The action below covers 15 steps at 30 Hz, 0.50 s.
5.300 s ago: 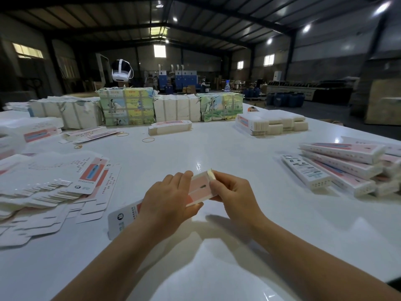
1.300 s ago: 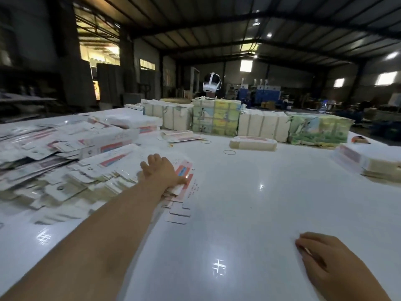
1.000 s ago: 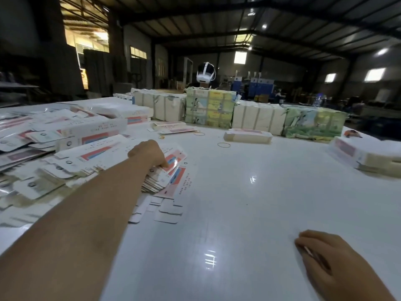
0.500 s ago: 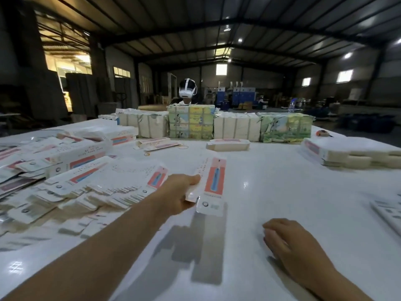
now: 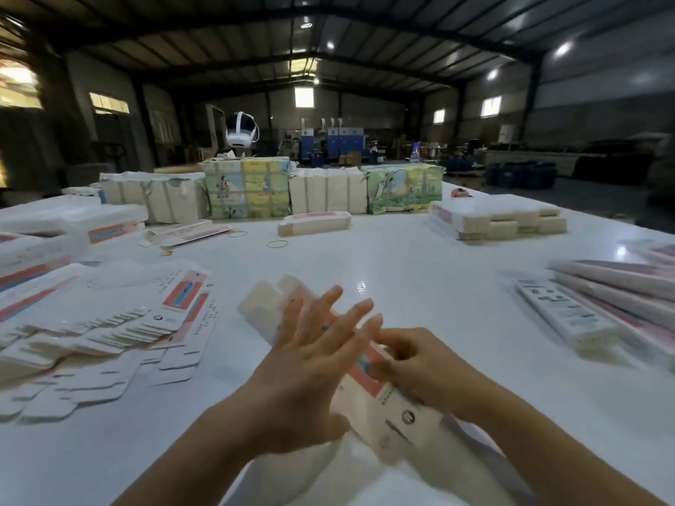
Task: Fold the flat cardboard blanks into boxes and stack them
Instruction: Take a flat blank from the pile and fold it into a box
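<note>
A flat white cardboard blank point(image 5: 398, 414) with a red and blue printed panel lies slanted in front of me, between both hands. My left hand point(image 5: 310, 363) lies over its middle with straight, spread fingers. My right hand point(image 5: 416, 363) grips the blank's right edge with curled fingers. The blank's far flaps point(image 5: 266, 304) stick out past my left fingertips. A fanned pile of flat blanks point(image 5: 109, 323) covers the table's left side. Folded long boxes point(image 5: 621, 304) are stacked at the right. The image is motion blurred around the hands.
Wrapped bundles point(image 5: 248, 188) line the far edge of the white table point(image 5: 420, 272). A single folded box point(image 5: 314, 222) and rubber bands point(image 5: 277, 244) lie in the middle distance. Another stack of packed blanks point(image 5: 496, 220) sits at the far right.
My left hand carried one blank from the pile on the left to the space in front of me. My right hand rose off the table and took hold of the blank's right edge.
</note>
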Tool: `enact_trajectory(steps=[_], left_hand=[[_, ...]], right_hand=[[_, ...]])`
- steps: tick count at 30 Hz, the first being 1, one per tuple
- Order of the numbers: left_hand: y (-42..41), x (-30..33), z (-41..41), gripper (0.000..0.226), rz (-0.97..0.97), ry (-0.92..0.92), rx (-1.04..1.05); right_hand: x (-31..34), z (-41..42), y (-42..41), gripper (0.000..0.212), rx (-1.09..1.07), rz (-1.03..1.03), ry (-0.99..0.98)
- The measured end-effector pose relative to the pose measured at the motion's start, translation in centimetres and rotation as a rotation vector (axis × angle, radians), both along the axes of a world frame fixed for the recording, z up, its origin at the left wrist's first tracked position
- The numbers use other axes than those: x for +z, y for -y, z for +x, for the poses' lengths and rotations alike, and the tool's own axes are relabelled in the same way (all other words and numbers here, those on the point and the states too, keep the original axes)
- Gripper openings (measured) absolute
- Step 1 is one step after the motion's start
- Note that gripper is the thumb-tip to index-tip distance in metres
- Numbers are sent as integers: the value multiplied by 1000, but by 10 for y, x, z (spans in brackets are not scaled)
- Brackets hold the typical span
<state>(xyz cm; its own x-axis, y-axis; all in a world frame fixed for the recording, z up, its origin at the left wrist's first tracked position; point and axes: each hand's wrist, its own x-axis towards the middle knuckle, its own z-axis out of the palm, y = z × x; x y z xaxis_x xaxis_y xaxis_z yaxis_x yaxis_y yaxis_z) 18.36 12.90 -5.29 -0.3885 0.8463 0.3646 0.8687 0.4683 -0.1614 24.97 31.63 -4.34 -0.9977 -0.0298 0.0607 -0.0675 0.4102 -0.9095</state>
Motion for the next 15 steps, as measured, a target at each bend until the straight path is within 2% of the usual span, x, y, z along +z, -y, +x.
enact_trajectory(steps=[4,7,10,13,15], left_hand=[[-5,7,2,103,-92,-161,-20],[-3,9,2,94,5,-269,18],[2,8,-3,91,114,-250,172],[0,7,-2,92,116,-200,304],[-5,5,2,94,83,-174,365]], right_hand=[[3,-2,-2,15,51,-17,-27],[4,-8,-9,13,-108,-152,-54],[-1,-12,-14,18,-233,-455,37],[-7,-12,-5,12,-215,-517,123],[-9,-13,-1,17,-234,-548,113]])
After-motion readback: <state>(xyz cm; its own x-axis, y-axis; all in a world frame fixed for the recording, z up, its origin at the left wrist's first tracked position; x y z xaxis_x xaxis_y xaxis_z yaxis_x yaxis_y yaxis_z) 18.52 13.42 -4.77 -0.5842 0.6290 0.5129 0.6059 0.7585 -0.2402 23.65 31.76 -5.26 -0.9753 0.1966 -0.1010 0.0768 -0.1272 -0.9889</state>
